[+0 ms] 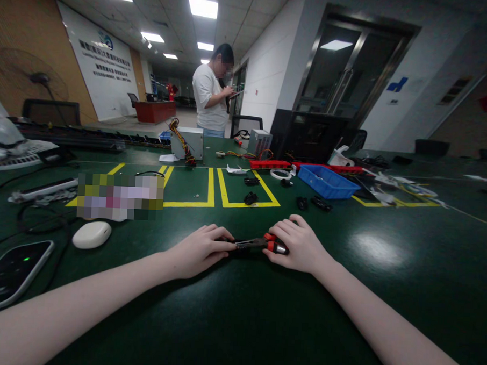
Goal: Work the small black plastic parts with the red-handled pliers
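My right hand [295, 243] is closed around the red-and-black handles of a pair of long-nose pliers [261, 242]. The pliers' narrow jaws point left, toward my left hand [204, 251]. The fingers of that hand are pinched together at the jaw tips, and a small dark piece shows between them, mostly hidden. Whether the jaws grip this piece I cannot tell. Both hands are just above the green tabletop [237, 322], near its middle.
Several coiled black cables [251, 198] lie beyond my hands, by yellow tape outlines. A blue bin [328, 182] stands at the back right. On the left are a phone [15, 275] and a white rounded case [91, 235]. A person [213, 95] stands behind the table.
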A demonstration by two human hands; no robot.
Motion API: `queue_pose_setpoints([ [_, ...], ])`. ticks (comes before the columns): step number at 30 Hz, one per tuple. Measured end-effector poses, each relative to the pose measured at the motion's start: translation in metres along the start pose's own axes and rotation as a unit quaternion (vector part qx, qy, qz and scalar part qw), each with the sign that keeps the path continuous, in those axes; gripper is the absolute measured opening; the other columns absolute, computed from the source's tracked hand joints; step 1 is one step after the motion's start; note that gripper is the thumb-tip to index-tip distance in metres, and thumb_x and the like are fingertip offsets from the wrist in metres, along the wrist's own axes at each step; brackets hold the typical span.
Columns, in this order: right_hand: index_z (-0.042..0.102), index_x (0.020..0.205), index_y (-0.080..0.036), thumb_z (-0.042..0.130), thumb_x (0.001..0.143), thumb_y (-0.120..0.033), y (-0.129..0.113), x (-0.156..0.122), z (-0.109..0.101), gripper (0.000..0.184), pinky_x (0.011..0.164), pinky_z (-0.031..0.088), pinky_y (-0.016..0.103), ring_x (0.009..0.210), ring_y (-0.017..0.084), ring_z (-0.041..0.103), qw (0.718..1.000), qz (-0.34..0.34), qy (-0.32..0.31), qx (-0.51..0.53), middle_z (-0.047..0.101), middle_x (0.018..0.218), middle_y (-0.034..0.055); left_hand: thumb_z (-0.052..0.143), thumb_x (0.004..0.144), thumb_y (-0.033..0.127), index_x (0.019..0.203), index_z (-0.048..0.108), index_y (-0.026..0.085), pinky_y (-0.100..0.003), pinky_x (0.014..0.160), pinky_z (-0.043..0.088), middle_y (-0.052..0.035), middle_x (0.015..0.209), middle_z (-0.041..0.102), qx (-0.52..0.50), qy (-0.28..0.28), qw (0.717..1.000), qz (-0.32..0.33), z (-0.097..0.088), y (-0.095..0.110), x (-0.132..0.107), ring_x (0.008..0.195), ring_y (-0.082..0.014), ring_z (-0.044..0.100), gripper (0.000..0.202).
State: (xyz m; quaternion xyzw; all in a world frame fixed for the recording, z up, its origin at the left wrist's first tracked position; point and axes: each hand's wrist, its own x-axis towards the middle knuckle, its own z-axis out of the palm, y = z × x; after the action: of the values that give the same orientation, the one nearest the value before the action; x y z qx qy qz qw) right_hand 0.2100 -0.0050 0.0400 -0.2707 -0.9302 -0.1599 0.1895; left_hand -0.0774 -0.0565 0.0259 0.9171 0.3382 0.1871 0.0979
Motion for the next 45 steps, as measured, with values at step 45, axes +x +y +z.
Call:
queue_pose_setpoints([
  [45,0.060,0.092,-0.018,0.058,0.083,-0.045,-0.006,0.005,-0.003,0.029,0.092,0.037,0.042,0.082,0.020,0.058,0.996,0.026,-0.063,0.058,0.064,0.087,0.0058,0.050,0.095,0.016,0.120,0.062,0.024,-0.040,0.094,0.046,-0.0059,0.123,0.058,-0.005,0.010,1.000,-0.007,-0.003,0.007,-0.001,0.107,-0.0215,0.054,0.029],
])
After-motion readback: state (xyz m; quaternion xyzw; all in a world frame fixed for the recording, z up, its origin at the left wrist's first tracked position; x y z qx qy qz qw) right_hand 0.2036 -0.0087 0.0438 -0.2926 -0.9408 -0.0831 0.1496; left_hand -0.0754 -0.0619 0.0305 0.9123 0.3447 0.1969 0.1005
